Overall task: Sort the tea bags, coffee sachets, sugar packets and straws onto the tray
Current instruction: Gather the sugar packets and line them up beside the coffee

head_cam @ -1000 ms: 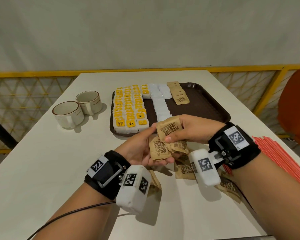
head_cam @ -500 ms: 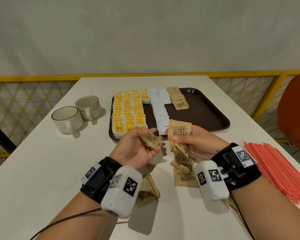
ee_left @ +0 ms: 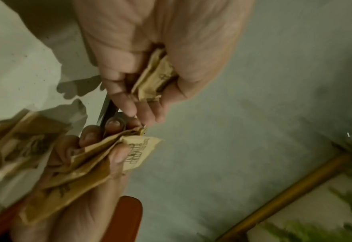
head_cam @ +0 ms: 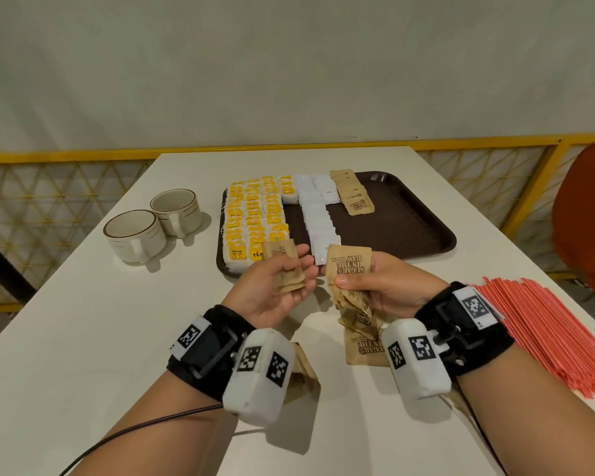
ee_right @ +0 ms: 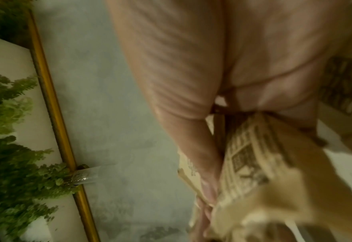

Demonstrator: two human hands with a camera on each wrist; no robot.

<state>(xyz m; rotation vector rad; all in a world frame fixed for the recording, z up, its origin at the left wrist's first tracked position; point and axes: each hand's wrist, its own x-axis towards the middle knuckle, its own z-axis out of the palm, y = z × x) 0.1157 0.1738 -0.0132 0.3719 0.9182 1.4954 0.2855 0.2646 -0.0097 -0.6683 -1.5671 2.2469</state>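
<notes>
- Your left hand (head_cam: 275,286) sits palm up just off the tray's 6 o'clock edge, fingers loosely curled, thumb pinning a couple of brown sugar packets (head_cam: 284,266) against the palm.
- Your right hand (head_cam: 389,286) is beside it at 3 o'clock, the two nearly touching. Its thumb and fingers pinch a bunch of sugar packets; the top packet (head_cam: 349,261) stands upright with its print facing you, and the others hang crumpled below.
- The left wrist view shows both grips: left hand (ee_left: 162,54) curled round its packets, right hand (ee_left: 88,163) pinching its bunch.
- The right wrist view is blurred; only packet paper (ee_right: 253,163) against the hand shows.
- More loose packets (head_cam: 364,348) lie on the surface (head_cam: 83,321) under your wrists.
- The tray (head_cam: 409,218) lies at 12 o'clock from your hands. On it, yellow tea bags (head_cam: 251,214) fill the 9 o'clock side, white sachets (head_cam: 318,214) run down the middle, and a short row of brown packets (head_cam: 352,194) sits just right of those, towards 12 o'clock.
- Red straws (head_cam: 543,324) lie on the surface at 3 o'clock of your right wrist.
- Two cups (head_cam: 152,228) stand at 9 o'clock of the tray.
</notes>
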